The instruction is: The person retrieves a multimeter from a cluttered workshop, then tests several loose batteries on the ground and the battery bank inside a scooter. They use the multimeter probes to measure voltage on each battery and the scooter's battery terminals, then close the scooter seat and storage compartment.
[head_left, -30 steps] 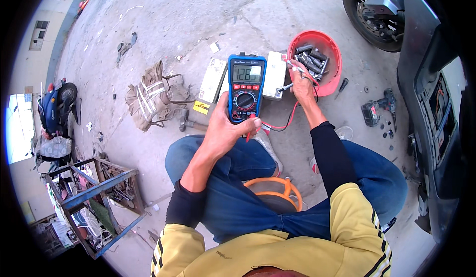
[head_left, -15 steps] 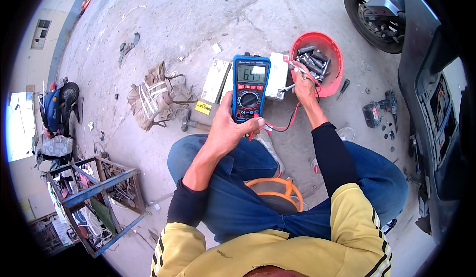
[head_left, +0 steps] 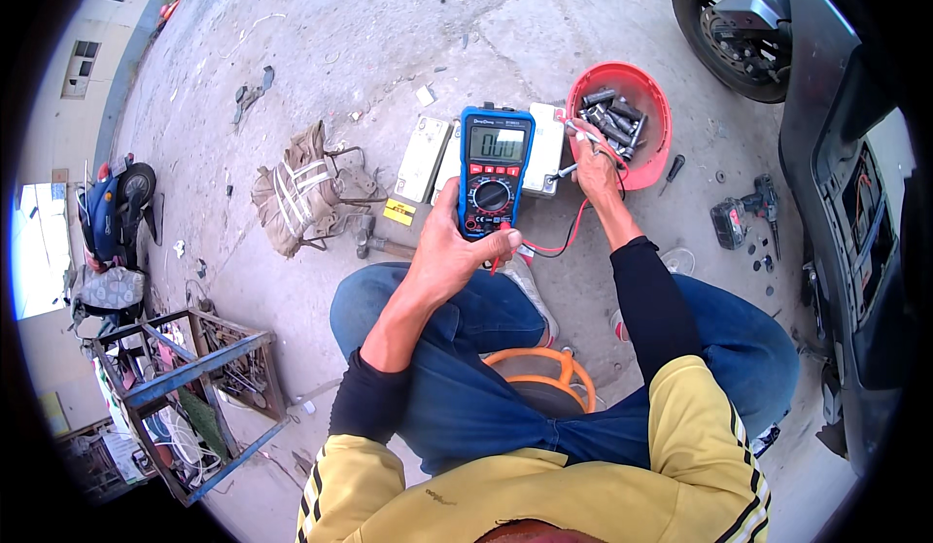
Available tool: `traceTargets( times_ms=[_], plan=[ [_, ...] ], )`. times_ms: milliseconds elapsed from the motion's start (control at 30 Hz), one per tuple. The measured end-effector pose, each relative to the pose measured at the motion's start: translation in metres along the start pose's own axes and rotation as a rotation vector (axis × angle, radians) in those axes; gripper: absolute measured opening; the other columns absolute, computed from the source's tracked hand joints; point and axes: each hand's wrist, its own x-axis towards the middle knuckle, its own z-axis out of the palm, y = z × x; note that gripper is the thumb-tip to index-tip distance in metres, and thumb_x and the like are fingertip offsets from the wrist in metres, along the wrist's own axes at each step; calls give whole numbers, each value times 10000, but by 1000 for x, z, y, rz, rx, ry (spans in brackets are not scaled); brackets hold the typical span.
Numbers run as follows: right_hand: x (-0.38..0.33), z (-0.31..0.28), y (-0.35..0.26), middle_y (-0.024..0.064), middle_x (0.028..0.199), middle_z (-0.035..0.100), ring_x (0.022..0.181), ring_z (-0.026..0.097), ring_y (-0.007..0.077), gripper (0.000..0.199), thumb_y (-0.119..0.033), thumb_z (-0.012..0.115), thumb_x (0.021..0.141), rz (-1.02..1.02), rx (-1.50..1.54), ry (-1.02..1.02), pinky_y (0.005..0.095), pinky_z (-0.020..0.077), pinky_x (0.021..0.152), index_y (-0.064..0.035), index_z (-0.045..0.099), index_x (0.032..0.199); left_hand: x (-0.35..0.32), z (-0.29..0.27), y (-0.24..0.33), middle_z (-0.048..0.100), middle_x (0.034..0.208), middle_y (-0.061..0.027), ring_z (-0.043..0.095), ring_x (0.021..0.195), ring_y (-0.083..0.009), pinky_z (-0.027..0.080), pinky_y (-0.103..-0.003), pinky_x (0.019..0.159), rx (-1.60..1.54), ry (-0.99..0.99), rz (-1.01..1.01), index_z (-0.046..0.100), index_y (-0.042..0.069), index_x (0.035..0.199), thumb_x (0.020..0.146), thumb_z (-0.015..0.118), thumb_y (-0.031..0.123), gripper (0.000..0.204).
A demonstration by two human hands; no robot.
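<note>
Above the concrete floor [head_left: 369, 57], out beyond the bent knees [head_left: 367, 300]: blue multimeter [head_left: 493, 169], screen and dial facing up. Gripped at its lower end by the left hand [head_left: 452, 246], thumb across the bottom edge. Off to its right, right hand [head_left: 595, 164] with fingers closed around the test probes [head_left: 565, 171], beside the right-hand white battery [head_left: 542, 154]; contact of the tips with its terminals too small to tell. Red and black leads [head_left: 577, 227] looping below that hand toward the meter's base. Left of the meter, another pale battery [head_left: 423, 159], yellow label [head_left: 398, 210] near its lower end. Just beyond the right hand, red bowl [head_left: 664, 125] of metal sockets [head_left: 612, 115]. Farther right, screwdriver [head_left: 673, 174], then cordless drill [head_left: 763, 203]. Near the left knee, hammer [head_left: 369, 242]; past it, striped canvas bundle [head_left: 292, 193]. At far left, parked blue scooter [head_left: 112, 203].
</note>
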Motion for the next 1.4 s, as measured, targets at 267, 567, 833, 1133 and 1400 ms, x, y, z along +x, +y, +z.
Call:
traceTargets(
  times_ms=[267, 567, 833, 1133, 1400],
  plan=[
    [-1, 0, 0, 70, 1260, 755, 484, 518, 106, 381, -266, 479, 1128, 1, 16, 5, 275, 449, 461, -106, 592, 1455, 0, 0, 1, 662, 1047, -67, 662, 906, -128, 573, -296, 793, -6, -6, -16, 506, 7, 1346, 827, 913, 131, 671],
    [-7, 2, -4, 50, 1125, 769, 507, 531, 101, 356, -260, 546, 1102, -14, 26, 33, 291, 450, 481, -115, 644, 1412, 1, 0, -2, 666, 1025, -62, 669, 874, -122, 580, -293, 772, 18, 18, 17, 517, 11, 1318, 828, 912, 124, 640],
    [7, 7, 23, 36, 1049, 795, 487, 493, 113, 348, -284, 545, 1097, -128, -140, 96, 310, 428, 494, -137, 654, 1393, 0, -1, 0, 684, 1034, -66, 680, 882, -121, 582, -285, 755, 21, 21, -11, 538, 13, 1296, 829, 911, 120, 607],
    [2, 9, 13, 134, 1183, 767, 1134, 685, 249, 307, -216, 588, 1072, -73, -31, 132, 373, 486, 1034, -66, 716, 1307, 1, 3, 3, 674, 1005, -60, 668, 839, -122, 576, -290, 730, 18, 35, 24, 527, 11, 1310, 829, 905, 107, 618],
    [5, 7, 20, 16, 1136, 787, 503, 509, 96, 349, -253, 529, 1106, -101, -51, 69, 289, 420, 475, -129, 649, 1409, 0, 1, 2, 667, 975, -60, 665, 810, -121, 569, -287, 710, -8, 26, -2, 506, 11, 1339, 825, 903, 107, 656]
  ],
)
